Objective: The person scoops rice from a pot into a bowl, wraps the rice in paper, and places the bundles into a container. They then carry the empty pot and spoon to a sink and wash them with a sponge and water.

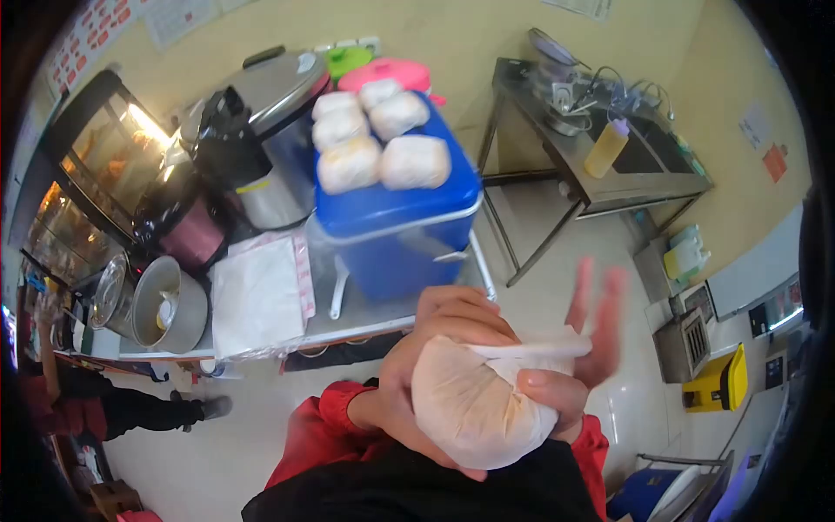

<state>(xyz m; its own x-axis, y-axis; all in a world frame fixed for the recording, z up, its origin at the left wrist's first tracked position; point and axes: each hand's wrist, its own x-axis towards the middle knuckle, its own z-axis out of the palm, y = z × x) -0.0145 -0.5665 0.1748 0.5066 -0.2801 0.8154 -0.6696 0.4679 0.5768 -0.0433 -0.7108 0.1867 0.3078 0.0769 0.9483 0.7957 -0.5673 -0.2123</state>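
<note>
A round bundle wrapped in thin white paper (pixel 483 413) is between my hands, low in the middle of the view. My left hand (pixel 417 357) wraps round its left side and top. My right hand (pixel 583 374) has its thumb pressed on the bundle's folded paper, while two of its fingers stick up, blurred by motion. Several similar wrapped bundles (pixel 416 163) rest on the lid of a blue cooler box (pixel 396 213) in front of me. A stack of white paper sheets (pixel 254 291) lies on the table, left of the cooler.
Left of the cooler stand a large steel pot (pixel 283 87), a pink cooker (pixel 193 237), a grey pot (pixel 171 304) and a lit display case (pixel 109 148). Another person (pixel 96 404) is at far left. A steel sink table (pixel 644 187) with a yellow bottle (pixel 606 150) stands back right.
</note>
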